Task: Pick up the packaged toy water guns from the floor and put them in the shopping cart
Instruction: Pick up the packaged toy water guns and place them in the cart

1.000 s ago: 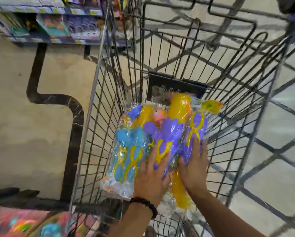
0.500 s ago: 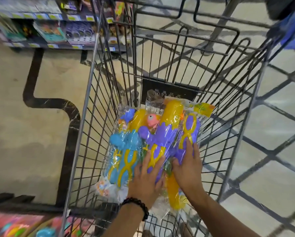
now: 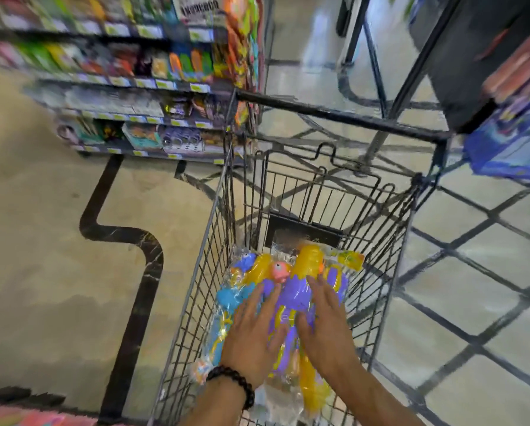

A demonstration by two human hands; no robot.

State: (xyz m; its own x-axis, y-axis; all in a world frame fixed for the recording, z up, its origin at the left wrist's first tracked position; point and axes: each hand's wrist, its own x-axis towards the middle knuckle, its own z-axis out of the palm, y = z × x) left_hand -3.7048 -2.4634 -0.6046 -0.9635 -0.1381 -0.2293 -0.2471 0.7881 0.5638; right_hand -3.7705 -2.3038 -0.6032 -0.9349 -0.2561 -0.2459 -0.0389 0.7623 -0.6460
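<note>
Water guns [image 3: 288, 290] in cart [image 3: 334, 115], under both flat hands.

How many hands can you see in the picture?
2. The left hand and the right hand both lie flat on the packaged toy water guns inside the shopping cart.

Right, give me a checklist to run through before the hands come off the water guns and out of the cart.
1. Packaged water guns inside the shopping cart: ok.
2. Left hand flat on the packs, fingers straight, not gripping: ok.
3. Right hand also flat on top, not gripping: ok.
4. Packs resting on the cart's bottom wires: cannot tell, the hands and plastic hide it.
5. No pack hanging over the cart's rim: ok.
6. More packs left on the floor: cannot tell, none show in this view.
</note>
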